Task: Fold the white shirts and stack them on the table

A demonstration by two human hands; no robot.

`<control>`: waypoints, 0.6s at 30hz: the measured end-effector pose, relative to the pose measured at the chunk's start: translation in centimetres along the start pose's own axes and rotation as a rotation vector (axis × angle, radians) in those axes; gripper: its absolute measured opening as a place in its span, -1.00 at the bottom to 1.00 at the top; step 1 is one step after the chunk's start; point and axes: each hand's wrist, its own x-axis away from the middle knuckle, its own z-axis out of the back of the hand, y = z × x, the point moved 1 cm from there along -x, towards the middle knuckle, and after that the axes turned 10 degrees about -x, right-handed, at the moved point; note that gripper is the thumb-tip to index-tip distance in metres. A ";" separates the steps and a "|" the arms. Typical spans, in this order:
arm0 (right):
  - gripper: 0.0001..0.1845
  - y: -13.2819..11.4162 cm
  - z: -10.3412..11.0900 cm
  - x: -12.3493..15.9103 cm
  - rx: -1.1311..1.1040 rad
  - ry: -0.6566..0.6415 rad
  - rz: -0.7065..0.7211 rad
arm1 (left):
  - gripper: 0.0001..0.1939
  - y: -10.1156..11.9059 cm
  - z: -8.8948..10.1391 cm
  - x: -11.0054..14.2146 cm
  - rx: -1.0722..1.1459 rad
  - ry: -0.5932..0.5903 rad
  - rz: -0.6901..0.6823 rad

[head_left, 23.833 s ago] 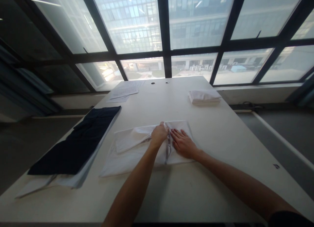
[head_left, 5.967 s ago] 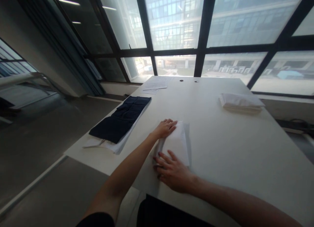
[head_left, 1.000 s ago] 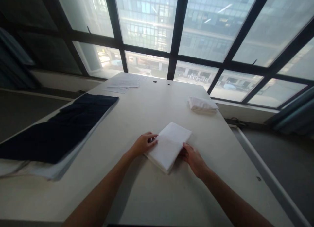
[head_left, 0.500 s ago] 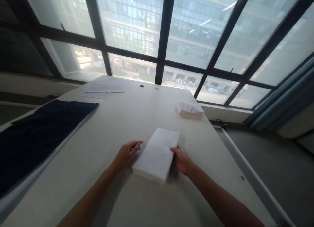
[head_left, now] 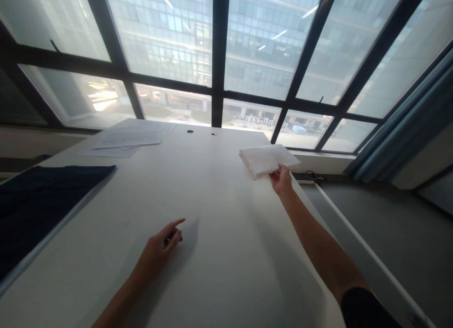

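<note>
My right hand (head_left: 281, 179) reaches to the far right of the table and grips the near edge of a folded white garment (head_left: 265, 159), thumb on top and fingers underneath. The garment is at the spot of the other folded white pile, which it hides from view. Whether it rests on that pile or hovers just over it, I cannot tell. My left hand (head_left: 166, 240) is held above the near middle of the white table (head_left: 219, 262), index finger stretched out and thumb apart, holding nothing.
Dark navy cloth (head_left: 46, 196) lies over white cloth along the table's left side. Several printed paper sheets (head_left: 129, 137) are at the back left. A cable hole (head_left: 190, 131) sits near the back edge. Windows stand behind, and a blue-grey curtain (head_left: 399, 115) hangs at right.
The folded white garment has gone from the table's middle to the far right pile in my right hand. My left hand has let go of it and drawn back left. Earlier, both hands were folding it.
</note>
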 end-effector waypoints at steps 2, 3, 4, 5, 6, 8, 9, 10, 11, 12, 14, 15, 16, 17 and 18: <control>-0.59 0.3 -1.0 -3.6 0.009 0.060 0.067 | -0.37 0.0 0.0 0.0 0.006 0.005 0.001; -0.58 0.5 -1.4 -5.0 0.026 0.111 0.097 | -0.38 -0.1 0.0 -0.1 0.009 0.009 0.000; -0.57 0.9 -1.7 -6.3 0.044 0.148 0.107 | -0.39 -0.1 0.0 -0.1 0.012 0.013 0.001; -0.56 1.3 -1.8 -7.4 0.059 0.188 0.116 | -0.39 -0.1 0.0 -0.1 0.013 0.017 0.002; -0.55 1.7 -1.8 -8.3 0.071 0.224 0.121 | -0.40 -0.1 0.0 -0.1 0.012 0.021 0.005; -0.53 2.6 -1.4 -9.7 0.075 0.272 0.113 | -0.41 -0.2 0.0 -0.2 0.010 0.026 0.010; -0.52 3.0 -1.2 -10.2 0.077 0.290 0.106 | -0.41 -0.2 -0.1 -0.3 0.008 0.027 0.012; -0.51 3.4 -0.9 -10.7 0.082 0.307 0.099 | -0.42 -0.3 -0.1 -0.4 0.006 0.028 0.014; -0.51 3.8 -0.6 -11.0 0.088 0.320 0.092 | -0.42 -0.3 -0.1 -0.5 0.004 0.030 0.018; -0.50 4.2 -0.3 -11.3 0.095 0.329 0.085 | -0.43 -0.3 -0.1 -0.5 0.003 0.029 0.021; -0.49 4.8 0.1 -11.8 0.113 0.338 0.076 | -0.44 -0.3 -0.2 -0.6 0.002 0.027 0.026; -0.50 5.1 0.2 -12.0 0.123 0.343 0.072 | -0.44 -0.3 -0.2 -0.6 0.002 0.026 0.029; -0.50 5.3 0.3 -12.1 0.134 0.348 0.069 | -0.44 -0.3 -0.1 -0.7 0.002 0.025 0.032; -0.49 5.6 0.3 -12.2 0.145 0.353 0.066 | -0.44 -0.3 -0.1 -0.7 0.002 0.022 0.035; -0.49 5.9 0.4 -12.3 0.150 0.358 0.063 | -0.44 -0.2 -0.1 -0.6 0.003 0.019 0.039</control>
